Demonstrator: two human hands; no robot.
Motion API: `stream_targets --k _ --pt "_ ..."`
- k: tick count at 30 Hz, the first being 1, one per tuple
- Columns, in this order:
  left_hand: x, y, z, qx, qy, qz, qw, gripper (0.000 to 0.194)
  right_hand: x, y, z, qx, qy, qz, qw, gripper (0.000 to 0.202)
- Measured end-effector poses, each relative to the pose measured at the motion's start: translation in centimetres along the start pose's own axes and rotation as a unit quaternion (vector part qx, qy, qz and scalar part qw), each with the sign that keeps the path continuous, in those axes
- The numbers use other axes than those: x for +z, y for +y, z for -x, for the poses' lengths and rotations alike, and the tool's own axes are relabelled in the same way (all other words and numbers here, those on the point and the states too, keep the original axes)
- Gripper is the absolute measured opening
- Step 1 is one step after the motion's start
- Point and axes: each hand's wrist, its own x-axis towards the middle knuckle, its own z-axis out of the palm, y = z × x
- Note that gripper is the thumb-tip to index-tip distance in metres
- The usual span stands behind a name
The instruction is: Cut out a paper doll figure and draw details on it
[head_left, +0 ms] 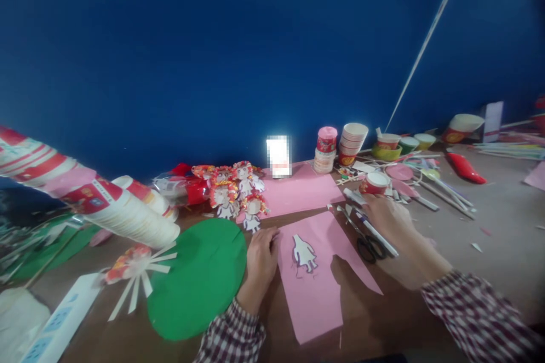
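My left hand (pixel 261 254) rests at the left edge of a cut pink sheet (pixel 315 306), its fingers curled together; whether it pinches the paper is unclear. On that sheet lies a small white paper figure (pixel 303 252) with a dark outline. My right hand (pixel 389 216) reaches over the items right of the sheet, its fingertips near a small paper cup (pixel 374 182) and partly hidden. Black-handled scissors (pixel 369 247) and a white pen (pixel 378 232) lie between the sheet and my right wrist. A green paper disc (pixel 198 281) is left of my left hand.
Several decorated paper figures (pixel 251 207) stand behind the disc, beside another pink sheet (pixel 298 190). A long stack of paper cups (pixel 128 215) leans in from the left. More cup stacks (pixel 352 139), sticks (pixel 447 193) and a red packet (pixel 465 168) lie at the back right.
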Motion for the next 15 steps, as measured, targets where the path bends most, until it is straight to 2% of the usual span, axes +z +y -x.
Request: stream_targets --k 3,5,8,11,15 --pt "0.0 0.1 0.0 0.000 0.004 0.003 1.000 0.017 0.2 -0.6 0.7 0.006 0.029 -0.011 1.000 0.033" --pt "0.0 0.0 0.1 0.002 0.004 0.005 1.000 0.017 0.8 -1.5 1.3 -0.019 0.027 -0.042 0.999 0.033" --pt "0.1 0.0 0.1 0.004 0.004 0.003 1.000 0.018 1.8 -3.2 2.2 -0.102 0.032 -0.163 0.981 0.032" --pt "0.1 -0.1 0.1 0.007 0.002 -0.002 1.000 0.017 2.6 -5.2 3.2 -0.127 0.009 -0.235 0.964 0.029" --pt "0.0 -0.1 0.0 0.015 -0.007 -0.002 1.000 0.018 2.9 -7.2 4.1 -0.146 -0.011 -0.229 0.962 0.023"
